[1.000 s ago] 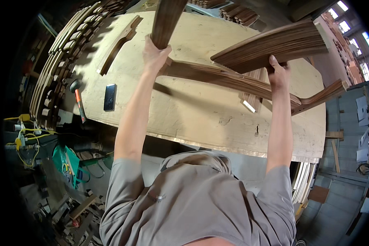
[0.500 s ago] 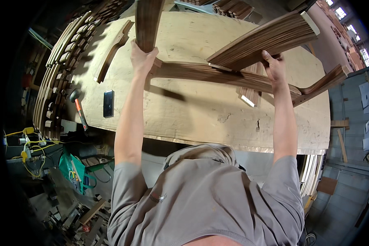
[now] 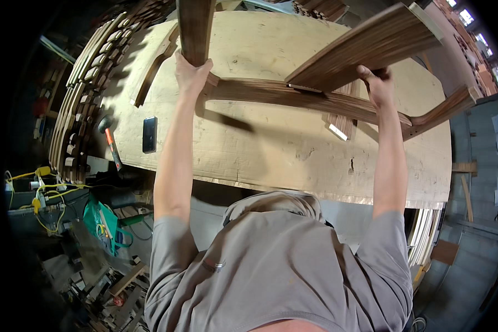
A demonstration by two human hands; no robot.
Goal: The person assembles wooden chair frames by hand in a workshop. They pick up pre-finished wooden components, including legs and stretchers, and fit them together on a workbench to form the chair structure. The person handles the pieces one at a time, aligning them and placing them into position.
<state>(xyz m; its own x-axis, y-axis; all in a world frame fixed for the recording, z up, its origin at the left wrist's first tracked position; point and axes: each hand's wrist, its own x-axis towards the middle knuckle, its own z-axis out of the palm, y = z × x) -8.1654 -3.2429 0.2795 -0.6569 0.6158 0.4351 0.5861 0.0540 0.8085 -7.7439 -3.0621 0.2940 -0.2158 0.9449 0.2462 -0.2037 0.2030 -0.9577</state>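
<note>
My left hand [image 3: 191,76] is closed around the lower end of a dark wooden post [image 3: 196,30], which stands up at one end of a curved wooden rail [image 3: 282,95]. A wide, dark wooden board [image 3: 365,48] is in my right hand [image 3: 379,86], with the thumb at its near face. That board slants up to the right, and its lower left edge meets the rail or sits just above it; I cannot tell which. At the rail's right end, a second curved wooden leg [image 3: 445,113] joins it. Beneath the rail lies a ribbed wooden slat [image 3: 342,119] with a pale end.
On the worktable [image 3: 260,160] a mallet [image 3: 110,143] and a black phone [image 3: 149,134] lie at the left, below a loose curved wooden piece [image 3: 156,65]. Stacked wooden parts [image 3: 74,119] line the left side. Yellow cables [image 3: 55,193] and a green bag [image 3: 102,224] are below.
My right hand and the wide board have shifted right and slightly up, the board's far end rising. My left hand keeps its grip on the post. The whole view has turned slightly.
</note>
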